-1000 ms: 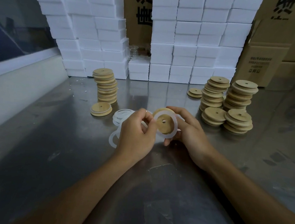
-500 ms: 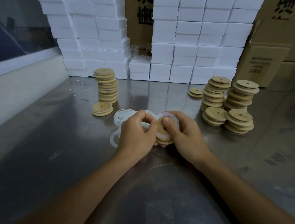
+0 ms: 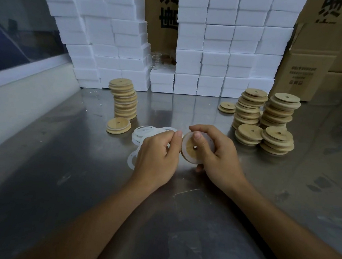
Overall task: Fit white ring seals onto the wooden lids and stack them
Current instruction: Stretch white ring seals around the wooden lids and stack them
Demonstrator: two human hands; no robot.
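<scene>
My right hand (image 3: 219, 154) grips a round wooden lid (image 3: 191, 149) tilted on edge above the steel table (image 3: 78, 183), thumb pressed on its face. A white ring seal (image 3: 207, 144) sits around the lid's rim. My left hand (image 3: 156, 156) has its fingers curled, with fingertips pinching at the lid's left edge. Loose white ring seals (image 3: 145, 133) lie in a pile just behind my left hand. A tall stack of lids (image 3: 124, 99) stands at the left, with one lid (image 3: 118, 125) lying in front of it. Several stacks of lids (image 3: 266, 119) stand at the right.
White foam boxes (image 3: 214, 44) are piled like a wall along the back of the table. Brown cardboard cartons (image 3: 307, 75) stand at the back right. A low white ledge (image 3: 13, 103) borders the table on the left. Two more lids (image 3: 227, 107) lie by the right stacks.
The lid has turned in my right hand from edge-on to face towards me, and the ring seal now lies around its rim. Both hands stayed in place.
</scene>
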